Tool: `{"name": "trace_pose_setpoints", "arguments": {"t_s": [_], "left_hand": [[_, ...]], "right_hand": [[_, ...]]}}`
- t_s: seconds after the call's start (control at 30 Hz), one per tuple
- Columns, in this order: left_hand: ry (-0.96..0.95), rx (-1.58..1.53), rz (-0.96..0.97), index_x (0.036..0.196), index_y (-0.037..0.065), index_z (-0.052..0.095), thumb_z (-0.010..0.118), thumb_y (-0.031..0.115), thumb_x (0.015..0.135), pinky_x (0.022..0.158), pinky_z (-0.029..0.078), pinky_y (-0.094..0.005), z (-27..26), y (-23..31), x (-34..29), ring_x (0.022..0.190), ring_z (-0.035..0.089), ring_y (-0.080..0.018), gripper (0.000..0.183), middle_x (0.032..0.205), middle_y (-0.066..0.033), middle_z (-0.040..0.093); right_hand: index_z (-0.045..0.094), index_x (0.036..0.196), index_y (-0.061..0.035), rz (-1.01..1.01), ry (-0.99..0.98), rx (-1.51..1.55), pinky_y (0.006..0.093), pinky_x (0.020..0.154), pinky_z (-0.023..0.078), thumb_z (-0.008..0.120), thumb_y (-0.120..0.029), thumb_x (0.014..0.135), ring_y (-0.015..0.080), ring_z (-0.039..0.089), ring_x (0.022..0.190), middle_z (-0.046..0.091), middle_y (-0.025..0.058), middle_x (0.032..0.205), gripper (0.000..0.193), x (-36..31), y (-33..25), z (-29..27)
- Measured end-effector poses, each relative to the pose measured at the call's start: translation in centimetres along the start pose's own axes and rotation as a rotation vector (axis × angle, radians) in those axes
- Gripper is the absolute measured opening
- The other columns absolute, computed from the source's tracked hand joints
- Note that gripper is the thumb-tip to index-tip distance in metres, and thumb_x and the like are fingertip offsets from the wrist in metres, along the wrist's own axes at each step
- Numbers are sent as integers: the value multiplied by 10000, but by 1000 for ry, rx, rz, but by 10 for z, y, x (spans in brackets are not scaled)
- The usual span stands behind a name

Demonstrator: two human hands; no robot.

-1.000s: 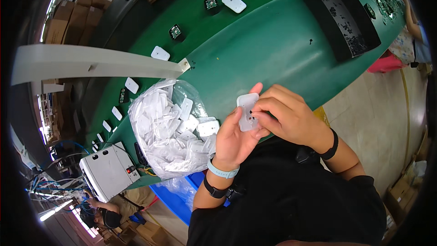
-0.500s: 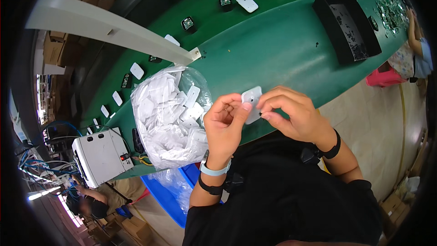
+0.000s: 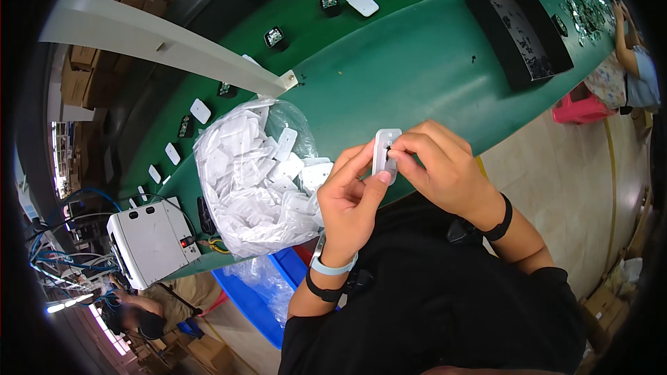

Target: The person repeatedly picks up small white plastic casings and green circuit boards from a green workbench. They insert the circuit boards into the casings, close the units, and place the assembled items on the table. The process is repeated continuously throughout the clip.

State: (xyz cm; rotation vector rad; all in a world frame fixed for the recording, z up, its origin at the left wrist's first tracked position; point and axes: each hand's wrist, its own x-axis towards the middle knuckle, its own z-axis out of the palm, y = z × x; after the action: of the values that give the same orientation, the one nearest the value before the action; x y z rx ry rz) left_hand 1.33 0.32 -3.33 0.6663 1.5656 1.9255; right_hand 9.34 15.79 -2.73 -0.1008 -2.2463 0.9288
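My left hand (image 3: 346,201) grips a white plastic cover (image 3: 385,140) with rounded corners, thumb on its lower end and fingers behind. The cover is tilted up, its inner side partly turned to my right hand (image 3: 448,170). Thumb and forefinger of that hand pinch a small black part (image 3: 388,148) against the middle of the cover; its exact shape is mostly hidden by the fingertips. Left of my hands, a clear plastic bag (image 3: 300,128) lies open, heaped with similar white covers (image 3: 240,167).
Black housings with circuit boards (image 3: 329,4) and white covers (image 3: 362,3) line the far green belt. A black box (image 3: 479,7) holding small black parts stands right, near a pile of shiny pieces (image 3: 587,14). A white machine (image 3: 149,239) and blue bin (image 3: 260,309) are left. Other people sit nearby.
My left hand has turned the cover more upright and edge-on. My right hand has brought the small black part in from the cover's edge to its middle. The view has shifted slightly.
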Motion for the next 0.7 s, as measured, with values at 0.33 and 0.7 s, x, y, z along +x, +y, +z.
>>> {"name": "trace_pose_setpoints", "arguments": {"t_s": [0.33,0.7], "left_hand": [[41,97,-8,1341,-51,571,586,-83,933,720,505,-198,-1,-5,2,1138,616,-186,410,1276,-126,580],[107,106,-65,1323,-90,566,532,-57,928,949,478,-280,1,-10,0,1103,610,-155,399,1264,-111,620]], "right_hand": [[576,861,-26,58,-108,-40,380,607,497,688,-46,849,274,582,700,545,92,787,115,7,-4,-6],[575,834,-22,160,-114,22,391,593,502,693,-68,847,289,598,674,555,101,750,127,4,-4,-3]]}}
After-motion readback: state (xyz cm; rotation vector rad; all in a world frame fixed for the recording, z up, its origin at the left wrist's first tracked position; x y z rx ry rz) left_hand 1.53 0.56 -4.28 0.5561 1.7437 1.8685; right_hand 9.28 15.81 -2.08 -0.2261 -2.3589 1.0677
